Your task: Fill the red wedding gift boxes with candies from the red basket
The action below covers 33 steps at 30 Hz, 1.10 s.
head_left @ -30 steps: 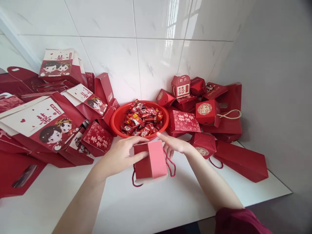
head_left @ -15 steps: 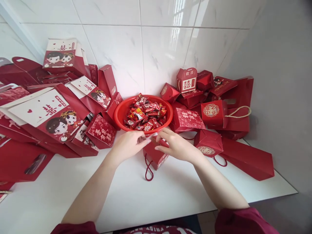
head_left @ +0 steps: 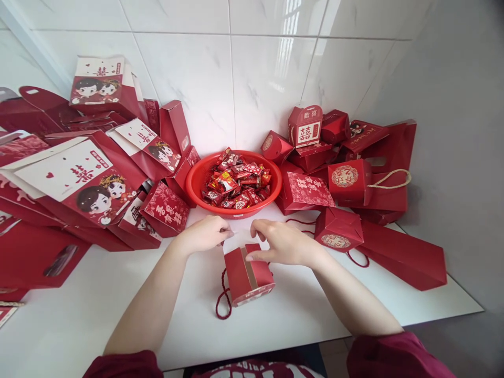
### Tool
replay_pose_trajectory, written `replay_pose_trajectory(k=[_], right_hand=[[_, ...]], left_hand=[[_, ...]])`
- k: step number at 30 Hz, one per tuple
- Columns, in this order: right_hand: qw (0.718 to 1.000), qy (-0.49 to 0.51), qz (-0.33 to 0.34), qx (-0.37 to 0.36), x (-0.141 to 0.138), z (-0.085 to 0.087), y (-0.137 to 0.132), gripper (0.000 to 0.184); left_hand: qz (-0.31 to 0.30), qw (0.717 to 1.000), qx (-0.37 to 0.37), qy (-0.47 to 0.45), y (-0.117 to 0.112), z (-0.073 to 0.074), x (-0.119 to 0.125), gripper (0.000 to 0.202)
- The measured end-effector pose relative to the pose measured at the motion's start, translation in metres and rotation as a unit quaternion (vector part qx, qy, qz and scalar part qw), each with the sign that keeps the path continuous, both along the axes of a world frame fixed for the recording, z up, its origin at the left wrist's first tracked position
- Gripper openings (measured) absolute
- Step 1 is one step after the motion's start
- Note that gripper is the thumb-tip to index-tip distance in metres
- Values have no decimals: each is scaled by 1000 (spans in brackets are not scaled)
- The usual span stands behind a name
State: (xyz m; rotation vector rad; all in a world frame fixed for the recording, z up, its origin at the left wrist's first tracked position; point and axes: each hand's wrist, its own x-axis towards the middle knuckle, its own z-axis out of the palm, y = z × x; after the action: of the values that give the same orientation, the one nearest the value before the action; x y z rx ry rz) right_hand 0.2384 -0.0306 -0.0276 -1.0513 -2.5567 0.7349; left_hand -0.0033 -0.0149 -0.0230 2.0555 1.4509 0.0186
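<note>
A small red gift box [head_left: 240, 275] with a dark red cord loop lies on the table between my hands. Its top shows a gap between two red panels, and a white-lined flap [head_left: 238, 240] rises at its far side. My left hand [head_left: 207, 233] is closed, fingertips pinched at the flap's left edge. My right hand [head_left: 283, 241] curls over the flap's right side, its thumb lying across the panels by the gap. Just beyond, a red plastic basin [head_left: 192, 184] holds many red-wrapped candies [head_left: 236, 181].
Red and white gift boxes [head_left: 79, 184] are piled on the left. More red boxes [head_left: 309, 191] crowd the right, including a long one [head_left: 405, 254] near the table's right edge. A tiled wall [head_left: 268, 89] stands behind. White tabletop [head_left: 189, 325] shows in front.
The gift box has come nearer to me and turned, so its gapped top now shows. The white-lined flap is spread up between my hands. The basin and piles stay in place.
</note>
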Motion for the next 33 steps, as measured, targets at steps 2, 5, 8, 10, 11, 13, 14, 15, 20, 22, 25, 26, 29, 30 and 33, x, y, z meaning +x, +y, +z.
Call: replay_pose_trajectory(k=[2,5,8,10,11,13,14,15,20,22,25,26,29,30,33], right_hand=[[997,8,72,-9,-4,4,-5,36],[988,8,152,-27,-5,9,-7,22],[993,4,121,-9,-2,12,-8,23],[998,-10,68,12,3,13,-7,21],[999,-23,39,23,5,14,-6,20],[997,-59,-18,46,9,13,-4,19],[994,-82,-41,56,10,11,-2,21],[990,-107,-60,67,11,10,0,24],[962,-232,-117,88,6,2,9,41],[954,-266,-110,78,1,-1,10,48],[950,-292,-80,75,-4,-7,10,49],[950,-296,-70,77,-5,-10,10,47],[950,-296,-44,86,-7,-18,11,43],[951,-295,-37,88,-7,-21,11,42],[953,-289,-8,95,-8,-27,14,39]], left_hand=[[-2,1000,12,-5,1,-2,1,33],[0,999,47,-3,-1,0,2,33],[14,997,73,13,-5,6,2,32],[20,995,92,15,-9,12,3,33],[25,994,101,16,-11,14,3,36],[39,993,112,21,-13,18,2,42],[48,992,113,26,-13,19,2,44],[58,992,112,33,-13,19,1,46],[82,988,113,72,-9,13,0,44],[88,988,104,68,-7,9,2,36],[97,991,89,26,-7,4,8,18],[91,992,86,16,-8,2,11,18],[40,994,96,32,-10,-3,18,40],[26,993,107,47,-11,-4,21,47],[-21,990,122,70,-14,-9,26,54]])
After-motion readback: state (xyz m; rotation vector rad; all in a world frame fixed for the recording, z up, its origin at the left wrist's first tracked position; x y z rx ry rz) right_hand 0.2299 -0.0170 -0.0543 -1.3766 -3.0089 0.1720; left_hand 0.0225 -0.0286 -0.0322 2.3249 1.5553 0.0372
